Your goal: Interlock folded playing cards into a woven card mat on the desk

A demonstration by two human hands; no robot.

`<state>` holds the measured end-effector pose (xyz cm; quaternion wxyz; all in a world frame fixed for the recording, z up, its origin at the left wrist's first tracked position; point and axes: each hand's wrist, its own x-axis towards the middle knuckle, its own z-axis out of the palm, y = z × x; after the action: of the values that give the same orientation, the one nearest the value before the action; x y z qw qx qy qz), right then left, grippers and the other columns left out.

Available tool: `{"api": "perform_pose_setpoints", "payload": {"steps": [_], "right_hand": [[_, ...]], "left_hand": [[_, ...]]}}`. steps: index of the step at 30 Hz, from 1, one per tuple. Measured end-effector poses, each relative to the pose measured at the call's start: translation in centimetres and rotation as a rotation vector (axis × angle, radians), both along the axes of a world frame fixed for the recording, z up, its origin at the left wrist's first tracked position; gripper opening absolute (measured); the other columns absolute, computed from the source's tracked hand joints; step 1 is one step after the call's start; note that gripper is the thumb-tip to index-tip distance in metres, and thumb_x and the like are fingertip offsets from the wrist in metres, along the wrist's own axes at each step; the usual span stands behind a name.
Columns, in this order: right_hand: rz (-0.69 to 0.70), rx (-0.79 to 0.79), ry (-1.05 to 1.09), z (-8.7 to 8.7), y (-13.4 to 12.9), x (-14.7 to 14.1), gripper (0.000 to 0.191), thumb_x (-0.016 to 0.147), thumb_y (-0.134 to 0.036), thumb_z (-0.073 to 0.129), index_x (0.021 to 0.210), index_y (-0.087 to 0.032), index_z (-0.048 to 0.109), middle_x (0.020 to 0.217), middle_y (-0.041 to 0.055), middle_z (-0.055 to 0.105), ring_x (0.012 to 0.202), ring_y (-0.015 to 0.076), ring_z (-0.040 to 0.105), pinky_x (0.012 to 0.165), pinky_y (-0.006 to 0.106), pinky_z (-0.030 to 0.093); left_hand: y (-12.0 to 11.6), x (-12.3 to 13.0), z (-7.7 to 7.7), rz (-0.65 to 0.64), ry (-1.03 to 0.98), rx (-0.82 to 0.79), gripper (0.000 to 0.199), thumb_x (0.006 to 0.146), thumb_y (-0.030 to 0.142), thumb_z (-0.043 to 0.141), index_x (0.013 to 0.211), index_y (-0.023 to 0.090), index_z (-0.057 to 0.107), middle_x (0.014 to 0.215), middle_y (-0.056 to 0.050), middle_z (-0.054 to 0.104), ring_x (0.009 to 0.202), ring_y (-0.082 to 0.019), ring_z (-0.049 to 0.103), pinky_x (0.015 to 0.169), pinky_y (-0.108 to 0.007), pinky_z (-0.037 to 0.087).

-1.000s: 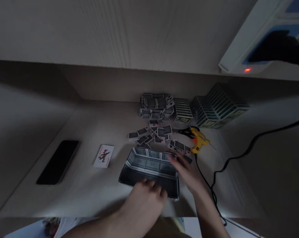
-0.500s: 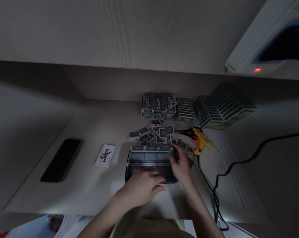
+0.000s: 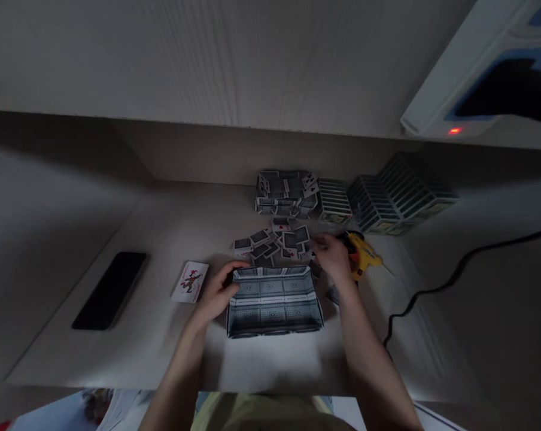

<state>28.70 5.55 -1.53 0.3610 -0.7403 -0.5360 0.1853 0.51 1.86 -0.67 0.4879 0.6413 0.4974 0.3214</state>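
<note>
An open box made of playing cards (image 3: 273, 299) lies in front of me, its patterned inside showing. My left hand (image 3: 216, 292) grips its upper left edge, thumb inside and fingers outside. Beyond the box is a loose pile of cards (image 3: 261, 245), most of them back side up. My right hand (image 3: 332, 257) is at the right end of this pile, fingers bent together; whatever they may hold is too small and dark to make out. Beside my right hand lies a yellow glue gun (image 3: 364, 256).
A joker card (image 3: 190, 282) and a black phone (image 3: 110, 291) lie at the left. Along the back stand a closed-looking card box (image 3: 286, 193) and stacked slatted card pieces (image 3: 336, 200). A black cable (image 3: 459, 269) runs on the right; a shelf (image 3: 252, 66) overhangs the back.
My left hand has gone from over the front of the box to its left side. My right hand has let go of the box's right side and moved up to the loose cards.
</note>
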Motion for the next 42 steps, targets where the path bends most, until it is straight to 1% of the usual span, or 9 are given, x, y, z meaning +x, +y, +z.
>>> {"api": "perform_pose_setpoints", "payload": {"steps": [6,12,18,24,26,30,32,37,42], "right_hand": [[-0.069,0.010,0.020,-0.3,-2.3,2.0,0.028,0.075,-0.033,0.047,0.088,-0.016,0.064,0.082,0.0082,0.069,0.064,0.0187,0.062,0.057,0.029,0.046],[-0.066,-0.001,-0.080,-1.3,-4.9,2.7,0.026,0.074,-0.031,0.046,0.088,-0.019,0.065,0.086,0.0071,0.068,0.071,0.0216,0.062,0.064,0.034,0.047],[-0.027,-0.039,-0.332,-2.1,-5.1,1.9,0.030,0.073,-0.033,0.054,0.097,-0.018,0.064,0.093,0.0108,0.067,0.082,0.0248,0.061,0.071,0.036,0.046],[0.029,0.013,-0.272,-1.4,-5.0,0.4,0.032,0.076,-0.046,0.050,0.090,-0.021,0.066,0.083,0.0072,0.068,0.075,0.0215,0.061,0.067,0.032,0.045],[-0.061,0.041,-0.241,-1.1,-5.2,0.8,0.038,0.076,-0.050,0.049,0.092,-0.018,0.063,0.075,0.0071,0.066,0.067,0.0210,0.060,0.063,0.031,0.044],[-0.473,-0.006,-0.327,-1.2,-5.9,3.4,0.045,0.071,-0.046,0.053,0.101,-0.012,0.052,0.072,0.0100,0.061,0.061,0.0234,0.056,0.055,0.033,0.040],[-0.504,-0.019,-0.370,-1.7,-6.3,4.9,0.045,0.064,-0.043,0.059,0.097,-0.012,0.049,0.080,0.0135,0.060,0.069,0.0262,0.057,0.057,0.034,0.040],[-0.506,-0.023,-0.237,-2.9,-7.5,6.9,0.028,0.064,-0.036,0.057,0.082,-0.019,0.043,0.069,0.0079,0.055,0.065,0.0246,0.056,0.055,0.033,0.040],[-0.512,-0.023,-0.226,-2.3,-8.2,8.0,0.023,0.065,-0.033,0.056,0.078,-0.022,0.040,0.067,0.0071,0.054,0.059,0.0217,0.054,0.053,0.033,0.038]], "left_hand": [[-0.3,0.4,-0.2,-0.009,-0.044,-0.061,0.042,0.062,0.010,0.041,0.099,0.018,0.059,0.103,-0.002,0.062,0.099,-0.019,0.054,0.088,-0.030,0.039],[-0.2,0.5,-0.1,-0.003,-0.064,-0.114,0.040,0.060,0.012,0.043,0.096,0.016,0.062,0.097,-0.004,0.065,0.093,-0.020,0.057,0.083,-0.030,0.042],[-0.2,0.6,0.3,-0.004,-0.062,-0.084,0.041,0.058,0.012,0.043,0.093,0.017,0.063,0.095,-0.003,0.065,0.092,-0.020,0.058,0.082,-0.030,0.042],[-0.3,0.7,0.2,0.023,-0.055,-0.083,0.041,0.059,0.013,0.042,0.094,0.017,0.063,0.096,-0.003,0.066,0.093,-0.020,0.058,0.084,-0.030,0.041],[-0.3,0.7,0.2,0.020,-0.060,-0.094,0.041,0.059,0.013,0.042,0.094,0.017,0.063,0.097,-0.003,0.066,0.093,-0.020,0.058,0.085,-0.031,0.041],[-0.2,0.6,0.0,0.010,-0.074,-0.088,0.040,0.060,0.014,0.043,0.095,0.017,0.063,0.098,-0.004,0.066,0.094,-0.021,0.058,0.085,-0.031,0.042],[-0.2,0.5,-0.1,0.002,-0.073,-0.080,0.040,0.060,0.013,0.042,0.095,0.017,0.063,0.098,-0.004,0.066,0.096,-0.021,0.058,0.086,-0.031,0.041],[-0.1,0.5,-0.1,-0.018,-0.030,-0.073,0.040,0.061,0.014,0.041,0.095,0.018,0.062,0.100,-0.003,0.066,0.096,-0.021,0.058,0.086,-0.032,0.043],[-0.1,0.5,0.0,-0.010,-0.022,-0.072,0.041,0.061,0.014,0.041,0.096,0.018,0.062,0.101,-0.003,0.066,0.096,-0.021,0.058,0.087,-0.033,0.043]]}}
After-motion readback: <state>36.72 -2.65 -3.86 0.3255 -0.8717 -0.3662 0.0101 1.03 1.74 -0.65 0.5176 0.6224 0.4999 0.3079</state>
